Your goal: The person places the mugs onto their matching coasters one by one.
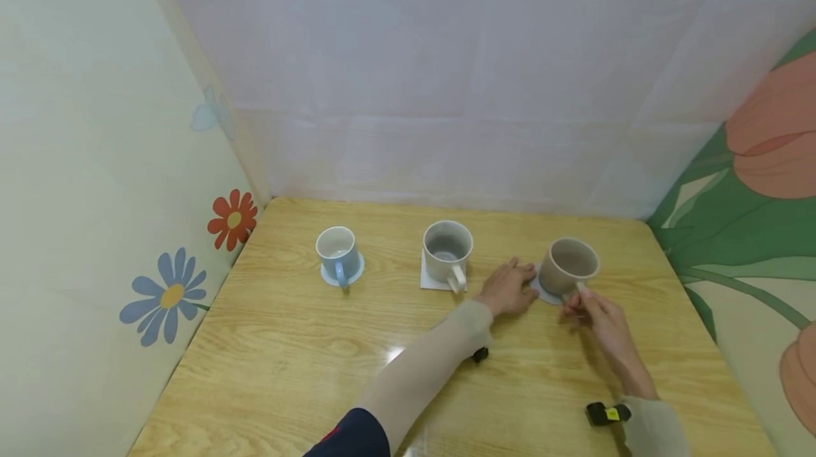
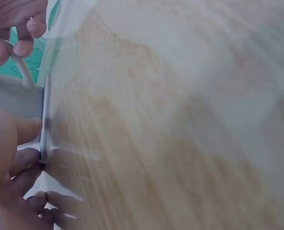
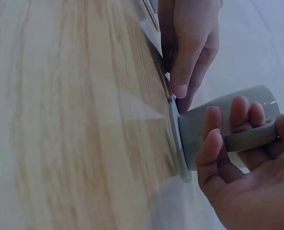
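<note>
At the right stands a grey-beige mug on a round light coaster. My right hand grips its handle, fingers curled through the loop in the right wrist view. On the mug's left side my left hand lies low on the table, its fingers extended and the fingertips right at the coaster's edge. Seen from the right wrist, the left thumb points down at the coaster rim, close to the mug's base. The mug stands upright, with its opening up.
A white mug sits on a square white coaster in the middle. Farther left, a small blue mug stands on a round coaster. Behind the wooden table hangs a white cloth; flowered panels flank both sides.
</note>
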{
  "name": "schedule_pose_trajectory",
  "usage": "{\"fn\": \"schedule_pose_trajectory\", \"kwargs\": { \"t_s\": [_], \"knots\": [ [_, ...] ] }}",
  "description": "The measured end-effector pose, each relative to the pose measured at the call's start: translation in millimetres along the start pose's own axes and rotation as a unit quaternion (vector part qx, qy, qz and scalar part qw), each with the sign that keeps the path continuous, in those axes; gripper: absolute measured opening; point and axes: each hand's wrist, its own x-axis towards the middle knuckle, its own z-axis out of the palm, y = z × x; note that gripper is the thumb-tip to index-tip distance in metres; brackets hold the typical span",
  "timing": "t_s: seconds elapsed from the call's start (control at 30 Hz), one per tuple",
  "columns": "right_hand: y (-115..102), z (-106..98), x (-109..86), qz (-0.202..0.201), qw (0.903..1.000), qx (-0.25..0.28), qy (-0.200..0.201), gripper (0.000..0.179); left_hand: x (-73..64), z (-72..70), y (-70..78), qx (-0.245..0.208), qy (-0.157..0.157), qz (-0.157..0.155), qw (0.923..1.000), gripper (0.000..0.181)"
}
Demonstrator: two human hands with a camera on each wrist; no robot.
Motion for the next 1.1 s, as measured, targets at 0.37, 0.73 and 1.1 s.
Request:
{"fn": "schedule_pose_trajectory", "kwargs": {
  "t_s": [0.37, 0.73, 1.1],
  "knots": [
    [-5.2, -9.2, 4.1, 0.015, 0.9922, -0.123, 0.013, 0.049, -0.5, -5.3, -0.4, 0.034, -0.025, 0.003, 0.9991, 0.051],
    [-16.6, -17.0, 6.5, -0.039, 0.9440, -0.316, 0.085, 0.031, -10.5, -24.7, -4.2, 0.013, -0.053, 0.027, 0.9981, 0.042],
    [-41.0, -22.1, 14.7, -0.101, 0.9288, -0.350, 0.067, 0.026, -31.5, -60.7, 6.2, 0.013, -0.012, 0.033, 0.9993, 0.051]
  ]
}}
